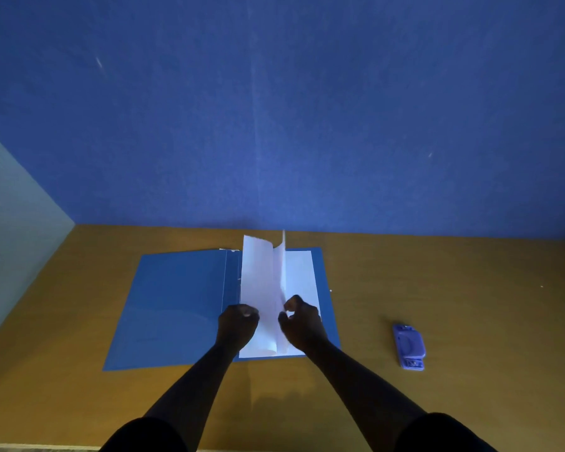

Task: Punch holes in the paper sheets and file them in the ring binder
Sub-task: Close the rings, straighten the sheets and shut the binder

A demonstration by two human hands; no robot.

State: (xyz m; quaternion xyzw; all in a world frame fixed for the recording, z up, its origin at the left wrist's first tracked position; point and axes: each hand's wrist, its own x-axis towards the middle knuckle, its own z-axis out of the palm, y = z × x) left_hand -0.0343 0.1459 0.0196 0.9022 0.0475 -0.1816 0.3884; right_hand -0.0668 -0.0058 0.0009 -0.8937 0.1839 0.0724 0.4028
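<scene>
A blue ring binder [173,305] lies open flat on the wooden table. White paper sheets [261,278] rest on its right half, bowed upward in the middle with one edge standing up. My left hand [238,327] is closed at the sheets' left edge near the spine. My right hand [302,324] pinches the raised fold of the sheets from the right. A blue hole punch [409,346] lies on the table to the right, apart from both hands. The binder's rings are hidden under the paper.
The wooden table [454,282] runs up to a blue wall [274,109] at the back and a pale wall [10,223] at the left. A small white fleck [330,291] lies beside the binder's right edge.
</scene>
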